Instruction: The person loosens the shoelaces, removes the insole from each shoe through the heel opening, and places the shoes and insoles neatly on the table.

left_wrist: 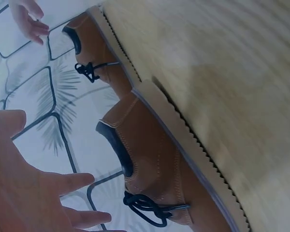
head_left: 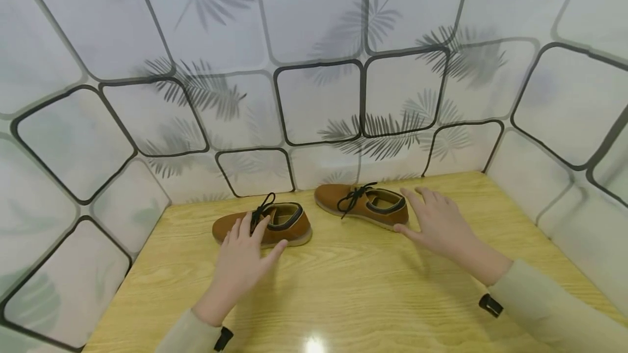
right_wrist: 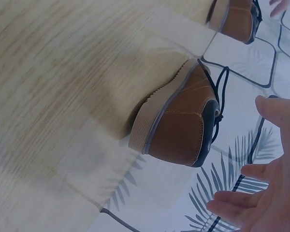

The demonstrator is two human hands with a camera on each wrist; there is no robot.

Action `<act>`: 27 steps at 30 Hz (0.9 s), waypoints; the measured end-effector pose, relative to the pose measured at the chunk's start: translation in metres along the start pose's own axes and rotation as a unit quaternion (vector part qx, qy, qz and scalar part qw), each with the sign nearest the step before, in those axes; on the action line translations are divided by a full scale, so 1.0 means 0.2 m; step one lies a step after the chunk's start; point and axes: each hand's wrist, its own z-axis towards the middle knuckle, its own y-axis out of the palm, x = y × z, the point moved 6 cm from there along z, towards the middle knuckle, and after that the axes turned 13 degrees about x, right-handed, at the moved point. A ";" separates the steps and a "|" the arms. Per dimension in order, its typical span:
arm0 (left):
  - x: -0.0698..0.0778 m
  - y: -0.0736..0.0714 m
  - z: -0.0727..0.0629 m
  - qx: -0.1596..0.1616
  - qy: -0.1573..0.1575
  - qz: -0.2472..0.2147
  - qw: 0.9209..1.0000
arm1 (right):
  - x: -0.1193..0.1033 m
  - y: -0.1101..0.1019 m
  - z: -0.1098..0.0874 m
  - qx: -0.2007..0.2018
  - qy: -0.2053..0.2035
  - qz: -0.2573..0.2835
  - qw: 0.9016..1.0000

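Observation:
Two brown lace-up shoes with black laces and dark collars stand upright on the wooden table, toes to the left. In the head view my left hand hovers over the near side of the left shoe, fingers spread. The left wrist view shows a gap between that hand and the left shoe. My right hand is just right of the heel of the right shoe, thumb and fingers apart. From the right wrist, that hand appears clear of the right shoe. Both hands are empty.
The light wooden table reaches toward me in front of the shoes. A white curtain-like backdrop with dark outlined shapes and grey leaves closes off the back and both sides. The right shoe stands close to the back wall.

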 end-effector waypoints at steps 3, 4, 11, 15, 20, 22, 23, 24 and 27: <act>0.02 0.00 0.03 -0.003 0.004 -0.004 1.000 | 0.00 0.00 0.01 0.006 0.001 0.007 1.000; 0.03 0.00 0.04 -0.003 0.005 -0.006 1.000 | 0.00 0.00 0.02 0.008 0.001 0.008 1.000; 0.11 -0.01 0.14 -0.004 0.009 -0.027 1.000 | 0.02 0.02 0.05 0.018 0.003 0.011 1.000; 0.16 0.01 0.19 -0.012 0.003 -0.035 0.999 | 0.03 0.02 0.08 0.012 0.011 0.018 1.000; 0.22 0.02 0.26 -0.012 0.007 -0.070 0.997 | 0.04 0.02 0.09 0.006 0.022 0.028 0.999; 0.24 0.02 0.28 -0.011 0.010 -0.081 0.997 | 0.04 0.02 0.10 0.004 0.025 0.031 0.999; 0.25 0.02 0.29 -0.012 0.010 -0.087 0.996 | 0.05 0.02 0.11 0.002 0.028 0.033 0.999; 0.26 0.03 0.31 -0.012 0.009 -0.092 0.996 | 0.05 0.03 0.11 0.000 0.031 0.033 0.999; 0.28 0.04 0.34 -0.018 0.003 -0.107 0.994 | 0.06 0.04 0.12 -0.005 0.040 0.040 0.998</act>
